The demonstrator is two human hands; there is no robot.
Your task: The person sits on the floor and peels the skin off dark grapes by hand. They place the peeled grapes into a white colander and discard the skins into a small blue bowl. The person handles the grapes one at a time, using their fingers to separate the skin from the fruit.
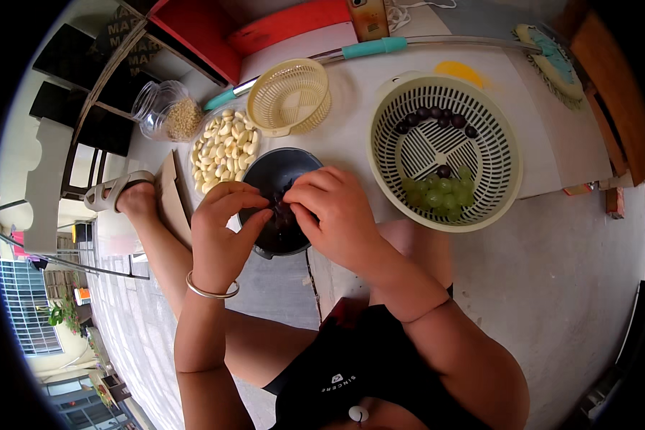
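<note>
Both hands are at work over a dark grey bowl (274, 247) that holds dark purple grapes (282, 215). My left hand (226, 218) wears a silvery bangle at the wrist. Its thumb and forefinger curl together at the grapes, and what lies between their tips is too small to make out. From the other side my right hand (333, 211) pinches at the dark grapes with bent fingers. Part of the bowl's inside is hidden by the fingers. To the right, a large pale green colander (507, 193) contains several dark grapes (437, 115) and a cluster of green grapes (441, 195).
Left of the bowl sits a clear container of pale peeled cloves or nuts (226, 147). Behind it stand a cream basket (288, 97) and a tipped clear jar (168, 113) with grains inside. A metal pole with teal grips (374, 48) crosses behind. A brush (552, 64) lies far right.
</note>
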